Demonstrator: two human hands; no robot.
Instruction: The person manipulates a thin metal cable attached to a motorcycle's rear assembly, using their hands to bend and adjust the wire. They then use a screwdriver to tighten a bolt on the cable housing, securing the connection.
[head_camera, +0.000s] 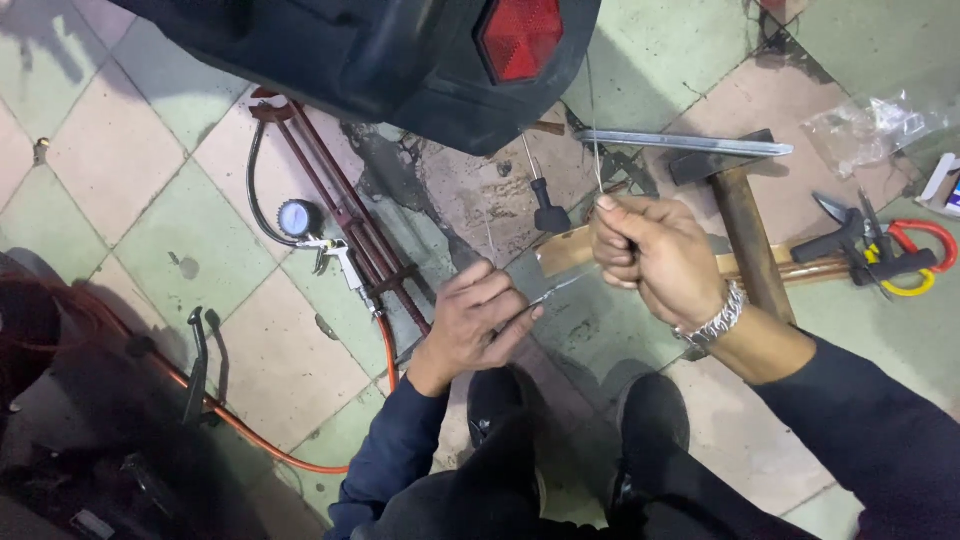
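My right hand (650, 255) is closed around a thin steel cable (596, 150) that rises toward the black vehicle body (380, 60) with a red reflector (518, 35). My left hand (478, 322) pinches the lower end of the same cable, or a thin metal piece (560, 288), just left of the right hand. A metal bracelet (712, 322) sits on my right wrist. Both hands hover above the tiled floor, over my dark shoes (650, 415).
On the floor lie a hammer with a wooden handle (750, 240), a flat metal bar (690, 143), a black-handled screwdriver (548, 212), pliers and cutters (880, 255), an air gauge (298, 217) with orange hose (250, 435), a reddish metal frame (340, 190) and a plastic bag (870, 125).
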